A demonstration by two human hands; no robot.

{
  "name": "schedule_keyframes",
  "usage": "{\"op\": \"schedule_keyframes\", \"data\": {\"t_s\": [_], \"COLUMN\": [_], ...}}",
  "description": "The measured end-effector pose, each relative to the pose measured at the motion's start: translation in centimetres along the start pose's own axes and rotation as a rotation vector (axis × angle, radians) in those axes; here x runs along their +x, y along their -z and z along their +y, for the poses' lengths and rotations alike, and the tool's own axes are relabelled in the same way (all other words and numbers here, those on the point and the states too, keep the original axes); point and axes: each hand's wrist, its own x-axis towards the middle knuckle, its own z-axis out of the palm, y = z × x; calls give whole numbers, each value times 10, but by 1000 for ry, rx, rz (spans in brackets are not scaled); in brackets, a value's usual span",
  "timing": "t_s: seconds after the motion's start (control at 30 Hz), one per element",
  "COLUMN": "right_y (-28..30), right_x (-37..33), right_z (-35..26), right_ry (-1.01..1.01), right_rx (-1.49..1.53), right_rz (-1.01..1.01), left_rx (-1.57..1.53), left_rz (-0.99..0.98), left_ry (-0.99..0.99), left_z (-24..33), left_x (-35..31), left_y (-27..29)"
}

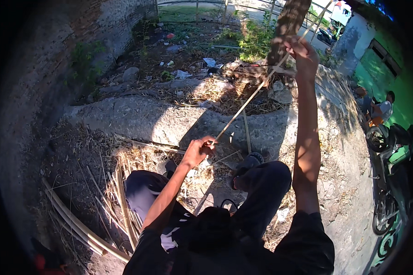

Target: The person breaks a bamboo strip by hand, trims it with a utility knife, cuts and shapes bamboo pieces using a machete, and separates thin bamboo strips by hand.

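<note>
A long, thin, pale bamboo strip slants up from the middle of the view to the upper right. Near its lower end my left hand pinches it, above the ground between my knees. My right hand, raised with the arm stretched out, has its fingers closed around the strip higher up. Past the right hand the strip runs on toward the top edge. Another narrow strip stands tilted near my right shoe. By my left knee lies a loose bundle of split bamboo strips.
Longer curved bamboo pieces lie at the lower left. A low stone ledge crosses ahead, with litter and dry leaves behind it. A tree trunk rises beyond. Motorcycles and a seated person are at the right.
</note>
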Motion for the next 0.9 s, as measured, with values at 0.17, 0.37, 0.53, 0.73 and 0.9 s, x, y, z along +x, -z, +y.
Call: {"op": "schedule_keyframes", "data": {"t_s": [0.17, 0.37, 0.53, 0.73, 0.9], "right_y": [29, 79, 140, 108, 132], "right_x": [-2, -30, -10, -81, -175], "right_z": [16, 30, 107, 207, 283], "right_ry": [-88, -356, -559, -697, -850], "right_rx": [-91, -29, 305, 235, 407], "right_rz": [31, -107, -63, 136, 161], "left_rx": [-4, 188, 557, 472, 216], "left_rz": [30, 429, 836, 898, 894], "left_ry": [8, -88, -231, -263, -186], "left_z": [-17, -10, 21, 48, 33], "left_x": [-7, -11, -4, -22, -14], "left_y": [8, 39, 62, 87, 81]}}
